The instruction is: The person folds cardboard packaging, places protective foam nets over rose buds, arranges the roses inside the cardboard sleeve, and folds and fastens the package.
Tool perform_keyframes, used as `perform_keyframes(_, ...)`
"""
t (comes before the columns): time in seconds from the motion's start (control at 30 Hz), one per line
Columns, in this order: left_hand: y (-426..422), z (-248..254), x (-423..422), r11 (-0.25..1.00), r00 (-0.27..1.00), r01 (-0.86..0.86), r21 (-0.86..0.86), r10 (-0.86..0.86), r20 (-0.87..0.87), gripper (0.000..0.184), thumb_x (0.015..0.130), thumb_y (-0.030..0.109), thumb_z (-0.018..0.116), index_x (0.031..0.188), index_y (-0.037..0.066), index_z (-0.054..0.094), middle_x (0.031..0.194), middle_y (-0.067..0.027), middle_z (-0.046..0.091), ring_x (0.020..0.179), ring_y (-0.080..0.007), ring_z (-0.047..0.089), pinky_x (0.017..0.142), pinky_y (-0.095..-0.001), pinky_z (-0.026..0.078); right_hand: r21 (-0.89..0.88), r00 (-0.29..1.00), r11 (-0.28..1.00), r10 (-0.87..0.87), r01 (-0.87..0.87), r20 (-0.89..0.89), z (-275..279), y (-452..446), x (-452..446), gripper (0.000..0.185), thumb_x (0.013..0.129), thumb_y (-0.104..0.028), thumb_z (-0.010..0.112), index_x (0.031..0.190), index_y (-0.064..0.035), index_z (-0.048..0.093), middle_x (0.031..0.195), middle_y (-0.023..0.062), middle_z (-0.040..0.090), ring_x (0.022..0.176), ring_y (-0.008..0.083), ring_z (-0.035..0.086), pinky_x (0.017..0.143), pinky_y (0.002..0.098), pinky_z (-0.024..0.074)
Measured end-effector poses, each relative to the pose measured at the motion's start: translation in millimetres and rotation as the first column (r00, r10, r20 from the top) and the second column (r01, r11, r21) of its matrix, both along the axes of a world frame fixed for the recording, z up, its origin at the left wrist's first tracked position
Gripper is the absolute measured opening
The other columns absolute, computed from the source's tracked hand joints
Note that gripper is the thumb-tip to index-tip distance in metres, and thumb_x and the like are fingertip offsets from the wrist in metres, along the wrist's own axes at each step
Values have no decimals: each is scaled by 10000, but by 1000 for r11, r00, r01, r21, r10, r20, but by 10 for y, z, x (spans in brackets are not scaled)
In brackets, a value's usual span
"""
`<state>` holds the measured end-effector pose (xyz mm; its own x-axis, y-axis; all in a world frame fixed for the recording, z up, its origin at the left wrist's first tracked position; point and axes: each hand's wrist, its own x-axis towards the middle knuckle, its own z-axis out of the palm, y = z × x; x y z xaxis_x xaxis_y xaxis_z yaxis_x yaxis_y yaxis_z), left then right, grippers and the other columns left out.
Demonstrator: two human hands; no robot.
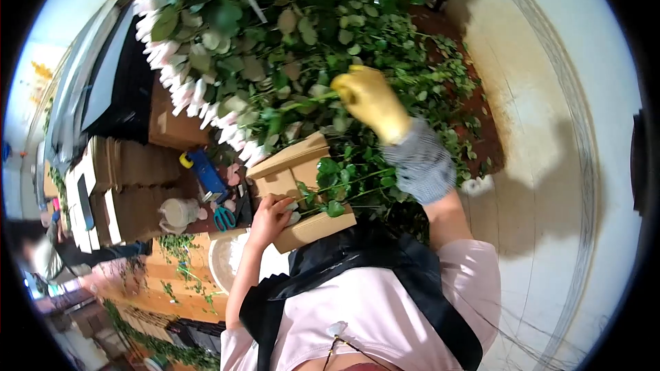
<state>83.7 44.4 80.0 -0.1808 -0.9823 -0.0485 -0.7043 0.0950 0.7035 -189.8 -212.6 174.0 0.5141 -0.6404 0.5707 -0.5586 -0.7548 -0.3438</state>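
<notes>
My bare left hand is at the left side of an open cardboard wrapper, fingers curled against a pale flower head. Leafy green stems lie across the wrapper and run off to the right. My right hand, in a yellow glove with a grey knit cuff, is raised over the foliage. Its fingers are closed round a green stem that points left. Beyond is a large pile of pale pink roses, heads left and leaves right.
Left of the wrapper are teal scissors, a blue tool, a whitish container and stacked cardboard. A round white tub stands below. At the far left another person is partly visible. A pale wall is at right.
</notes>
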Motion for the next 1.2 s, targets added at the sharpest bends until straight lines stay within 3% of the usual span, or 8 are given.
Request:
perform_keyframes(0.17, 29, -236, 64, 991, 948, -78, 111, 108, -298, 313, 821, 10, 713, 1133, -1, 690, 1032, -121, 573, 891, -250, 654, 802, -308, 526, 558, 998, 828, 58, -60, 21, 206, 548, -699, 136, 842, 3, 641, 968, -39, 667, 870, 102, 641, 735, 220, 624, 621, 336, 504)
perform_keyframes(0.4, -39, 22, -44, 1000, 996, -23, 17, 21, 87, 250, 815, 125, 736, 1050, 48, 700, 1010, -122, 616, 890, -317, 627, 770, -409, 522, 600, 949, 784, 45, 159, -311, -1112, 1012, -971, 154, 704, -5, 736, 824, -64, 659, 776, 97, 676, 745, 258, 674, 758, 404, 544)
perform_keyframes(0.53, -169, 120, -78, 964, 942, 121, -237, -36, 332, 250, 740, 211, 789, 964, 116, 732, 1235, -122, 562, 1218, -357, 493, 1010, -503, 392, 297, 924, 937, -62, 185, -378, -1099, 1152, -789, 196, 673, 4, 735, 820, -112, 676, 780, 85, 677, 789, 293, 658, 919, 428, 506)
perform_keyframes(0.73, -113, 18, -72, 980, 943, 75, -186, -9, 334, 221, 730, 163, 808, 926, 103, 725, 1184, -127, 527, 1093, -370, 488, 944, -479, 430, 565, 751, 691, 46, 452, -658, -946, 1457, -802, 114, 766, -88, 703, 855, -153, 730, 874, 68, 731, 873, 264, 696, 776, 379, 541)
perform_keyframes(0.97, -110, 33, -20, 985, 939, 57, -163, 2, 343, 261, 728, 177, 815, 950, 77, 721, 1179, -174, 541, 1092, -373, 490, 924, -463, 440, 896, 880, 386, 319, 217, -351, -1190, 910, -1082, 287, 910, -303, 624, 1138, -140, 685, 1090, 100, 703, 946, 269, 671, 827, 394, 541)
perform_keyframes(1.03, -82, -110, 24, 989, 961, 17, -144, 23, 274, 259, 728, 172, 814, 944, 69, 716, 1184, -173, 544, 1091, -380, 490, 924, -466, 441, 790, 834, 494, 205, 364, -512, -503, 594, -795, 370, 957, -311, 585, 1266, -106, 600, 1121, 111, 676, 902, 268, 659, 809, 402, 550)
perform_keyframes(1.1, -99, -91, -12, 994, 984, -33, -101, 50, 171, 265, 728, 146, 812, 945, 49, 696, 1202, -177, 549, 1095, -395, 491, 926, -475, 444, 407, 935, 898, -14, 168, -355, -418, 301, -538, 395, 955, -290, 606, 1309, -116, 579, 976, 109, 674, 863, 237, 638, 833, 394, 529)
perform_keyframes(1.2, -73, -10, -97, 989, 979, -23, -143, 52, 199, 293, 713, 90, 808, 977, 47, 689, 1217, -179, 547, 1126, -394, 497, 941, -478, 442, 272, 999, 962, 36, -28, -26, -323, -366, 201, 415, 912, -200, 668, 1313, -134, 586, 945, 77, 657, 874, 223, 622, 804, 399, 524)
